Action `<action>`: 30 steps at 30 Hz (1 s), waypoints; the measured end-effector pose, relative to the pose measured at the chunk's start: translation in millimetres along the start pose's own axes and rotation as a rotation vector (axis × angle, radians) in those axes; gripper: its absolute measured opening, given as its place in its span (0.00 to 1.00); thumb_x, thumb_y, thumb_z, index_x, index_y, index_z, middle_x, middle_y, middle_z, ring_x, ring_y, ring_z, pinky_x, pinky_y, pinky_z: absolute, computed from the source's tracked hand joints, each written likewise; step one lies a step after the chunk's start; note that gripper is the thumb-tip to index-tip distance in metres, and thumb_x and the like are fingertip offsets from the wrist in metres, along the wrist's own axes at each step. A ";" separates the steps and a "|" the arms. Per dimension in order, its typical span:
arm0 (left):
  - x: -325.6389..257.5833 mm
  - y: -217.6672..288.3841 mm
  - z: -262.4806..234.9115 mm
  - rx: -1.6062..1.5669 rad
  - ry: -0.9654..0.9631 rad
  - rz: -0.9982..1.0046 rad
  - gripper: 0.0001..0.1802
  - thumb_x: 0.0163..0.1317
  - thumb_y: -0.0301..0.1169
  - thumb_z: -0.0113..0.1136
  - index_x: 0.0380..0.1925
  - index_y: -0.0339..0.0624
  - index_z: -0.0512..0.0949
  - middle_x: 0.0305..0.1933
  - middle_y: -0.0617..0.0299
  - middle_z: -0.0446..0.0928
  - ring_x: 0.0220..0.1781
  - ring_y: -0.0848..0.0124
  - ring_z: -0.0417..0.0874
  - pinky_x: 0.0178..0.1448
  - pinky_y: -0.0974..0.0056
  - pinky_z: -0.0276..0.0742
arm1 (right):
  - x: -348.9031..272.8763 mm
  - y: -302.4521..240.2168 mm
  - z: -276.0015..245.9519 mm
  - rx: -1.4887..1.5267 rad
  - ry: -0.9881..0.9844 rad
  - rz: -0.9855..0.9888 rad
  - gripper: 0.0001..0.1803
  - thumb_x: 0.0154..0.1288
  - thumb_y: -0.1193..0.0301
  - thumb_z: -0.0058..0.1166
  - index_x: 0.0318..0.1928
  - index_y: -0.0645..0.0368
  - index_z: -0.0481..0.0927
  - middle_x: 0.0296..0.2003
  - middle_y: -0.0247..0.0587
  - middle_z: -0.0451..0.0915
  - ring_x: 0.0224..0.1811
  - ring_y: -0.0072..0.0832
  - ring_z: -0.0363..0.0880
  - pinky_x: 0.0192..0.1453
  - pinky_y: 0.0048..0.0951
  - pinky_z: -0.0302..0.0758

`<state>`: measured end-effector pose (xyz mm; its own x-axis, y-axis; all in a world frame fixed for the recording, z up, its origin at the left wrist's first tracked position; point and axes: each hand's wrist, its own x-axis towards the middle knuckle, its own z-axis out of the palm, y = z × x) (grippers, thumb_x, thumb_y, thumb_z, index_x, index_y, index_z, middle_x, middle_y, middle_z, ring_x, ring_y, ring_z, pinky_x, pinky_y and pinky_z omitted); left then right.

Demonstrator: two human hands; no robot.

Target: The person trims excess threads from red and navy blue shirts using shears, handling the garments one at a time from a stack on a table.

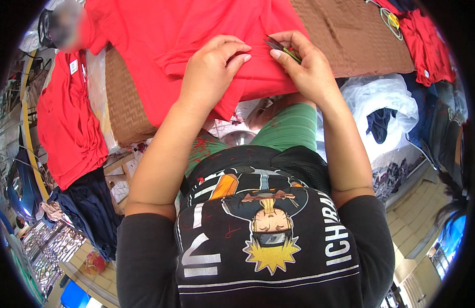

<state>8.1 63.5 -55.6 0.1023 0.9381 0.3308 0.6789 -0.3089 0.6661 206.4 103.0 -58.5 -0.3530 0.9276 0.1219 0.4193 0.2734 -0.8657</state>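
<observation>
A red shirt (196,23) lies spread over the table in front of me and hangs off its near edge. My left hand (212,64) is closed over the cloth, thumb and forefinger bent toward each other at a fold. In my right hand (309,66) is a small pair of thread snips (286,50) with dark blades and a green part. The blades point left, toward the cloth between my hands. The right thumb and forefinger also rest at the shirt's fold. Whether a thread is between the fingers is too small to tell.
Brown patterned cloth (360,38) covers the table. Red garments (68,123) hang at the left, above dark cloth (91,205); another red garment (427,46) lies far right near a pale cord (391,23). A white plastic bag (376,102) stands right of my legs. Someone is at the far left.
</observation>
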 end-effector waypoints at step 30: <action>-14.9 4.4 5.6 0.089 0.119 -0.052 0.12 0.51 0.30 0.70 0.36 0.38 0.84 0.42 0.57 0.82 0.40 0.66 0.84 0.44 0.65 0.80 | -7.8 -14.6 15.6 0.125 -0.041 -0.060 0.08 0.63 0.77 0.55 0.43 0.63 0.79 0.37 0.46 0.83 0.42 0.32 0.82 0.48 0.30 0.76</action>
<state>13.7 49.1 -61.3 -0.0184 0.9257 0.3777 0.7432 -0.2401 0.6245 189.9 87.8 -54.5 -0.4092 0.8987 0.1576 0.2900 0.2919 -0.9114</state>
